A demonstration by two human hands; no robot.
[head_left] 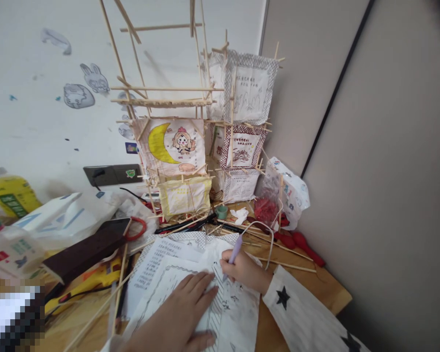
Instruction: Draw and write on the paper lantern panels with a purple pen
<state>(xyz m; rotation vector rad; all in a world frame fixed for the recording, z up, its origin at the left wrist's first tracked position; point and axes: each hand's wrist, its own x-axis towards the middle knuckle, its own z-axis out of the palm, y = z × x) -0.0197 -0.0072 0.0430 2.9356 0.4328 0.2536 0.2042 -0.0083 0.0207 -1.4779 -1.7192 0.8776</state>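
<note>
My right hand (244,268) grips a light purple pen (236,249), its tip down on a white sheet of paper (242,318) that carries small drawn marks and slanted lines. Fingers spread, my left hand (185,313) lies flat on the papers just left of the pen. Beneath it shows a sheet with a wavy drawn border (161,288). Further left, a page of handwriting (154,269) lies partly covered. Patterned sheets peek out behind these.
A tall stick frame with a moon drawing (176,146) stands at the back, beside a stick tower with drawn panels (242,146). Loose sticks, a dark box (88,249), a yellow glue gun (84,283), bottles and plastic bags crowd the left. A red balloon (300,244) lies right.
</note>
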